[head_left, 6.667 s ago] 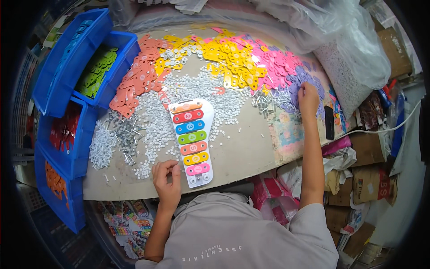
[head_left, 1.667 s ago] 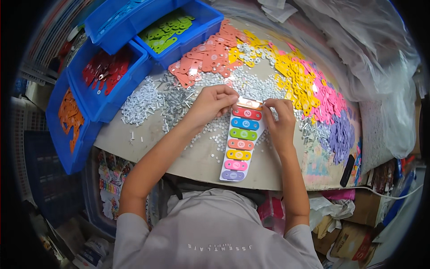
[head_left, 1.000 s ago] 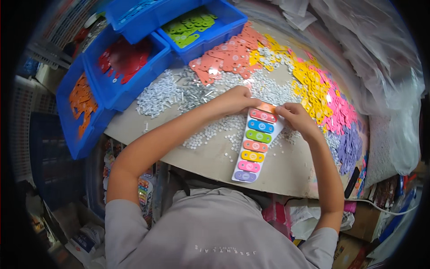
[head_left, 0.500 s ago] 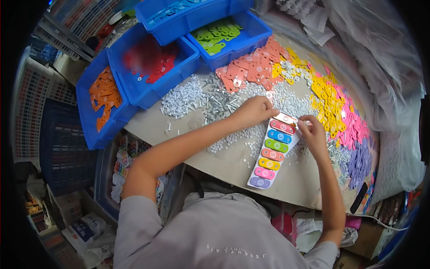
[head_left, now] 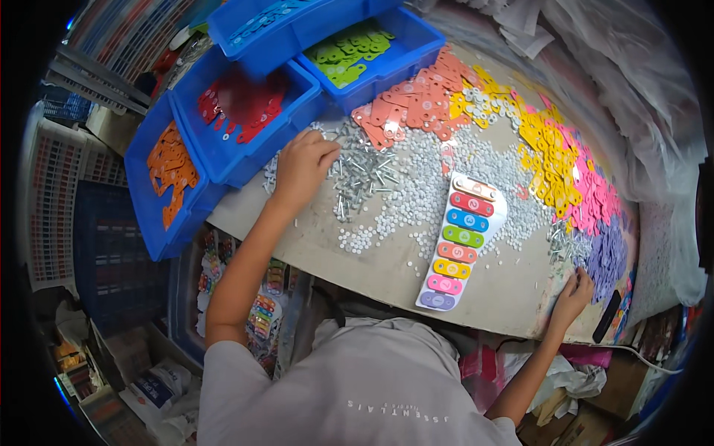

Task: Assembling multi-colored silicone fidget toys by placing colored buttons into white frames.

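Note:
A toy xylophone (head_left: 455,241) with a tapering white base and a column of coloured bars lies on the table, touched by neither hand. My left hand (head_left: 303,167) is at the far left edge of the loose hardware, over white plastic pins (head_left: 271,175) and beside a heap of silver screws (head_left: 361,178). Its fingers are curled together; whatever is in them is hidden. At the right, my right hand (head_left: 573,299) reaches to a smaller heap of screws (head_left: 569,247) beside purple bars (head_left: 606,256). Its fingertips are drawn together, their contents too small to make out.
Blue bins hold orange bars (head_left: 172,167), red bars (head_left: 260,119), green bars (head_left: 349,56) and blue bars (head_left: 268,22). Coral bars (head_left: 416,100), yellow bars (head_left: 550,160) and pink bars (head_left: 591,189) lie around small white caps (head_left: 424,163). A black phone-like slab (head_left: 606,317) lies at the right edge.
Both hands have let go of the xylophone's far end. My left hand has moved left to the pins and screws, my right hand right and nearer. The xylophone stays almost in place.

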{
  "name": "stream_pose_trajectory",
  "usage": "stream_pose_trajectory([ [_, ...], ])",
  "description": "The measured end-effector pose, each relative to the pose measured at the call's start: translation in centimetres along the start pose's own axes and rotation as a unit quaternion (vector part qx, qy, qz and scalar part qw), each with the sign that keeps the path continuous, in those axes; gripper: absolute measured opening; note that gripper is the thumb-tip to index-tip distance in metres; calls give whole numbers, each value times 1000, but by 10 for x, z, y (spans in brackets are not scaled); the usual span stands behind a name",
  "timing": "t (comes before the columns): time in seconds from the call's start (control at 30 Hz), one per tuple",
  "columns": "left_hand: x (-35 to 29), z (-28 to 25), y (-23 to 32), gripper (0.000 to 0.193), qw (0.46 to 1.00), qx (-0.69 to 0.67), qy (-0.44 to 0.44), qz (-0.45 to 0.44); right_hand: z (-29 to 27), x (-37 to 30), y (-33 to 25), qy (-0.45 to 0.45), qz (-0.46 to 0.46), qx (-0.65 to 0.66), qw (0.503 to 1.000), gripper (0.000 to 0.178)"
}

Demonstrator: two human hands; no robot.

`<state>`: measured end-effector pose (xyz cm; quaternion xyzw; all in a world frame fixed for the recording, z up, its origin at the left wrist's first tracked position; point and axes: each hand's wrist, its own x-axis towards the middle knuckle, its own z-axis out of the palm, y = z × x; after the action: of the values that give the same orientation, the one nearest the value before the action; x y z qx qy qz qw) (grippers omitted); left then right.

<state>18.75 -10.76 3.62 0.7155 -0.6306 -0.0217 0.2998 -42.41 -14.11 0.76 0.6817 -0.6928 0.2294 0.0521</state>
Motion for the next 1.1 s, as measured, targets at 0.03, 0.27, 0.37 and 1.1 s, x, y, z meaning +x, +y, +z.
stream_pose_trajectory([
  [0.03,-1,3,-2,7,1000,5,-1,0,2,0,-3,12,-8,-19,1000,21],
  [0.27,-2,-1,-4,7,995,-44,90,-1,10,2,0,27,20,-5,999,21],
  [0.37,-4,-5,-2,10,989,-58,131,-27,6,6,-10,169,-5,-156,973,21],
  [1.1,-15,27,121,18,753,-562,-265,-217,-6,-2,-14,166,184,126,960,22],
])
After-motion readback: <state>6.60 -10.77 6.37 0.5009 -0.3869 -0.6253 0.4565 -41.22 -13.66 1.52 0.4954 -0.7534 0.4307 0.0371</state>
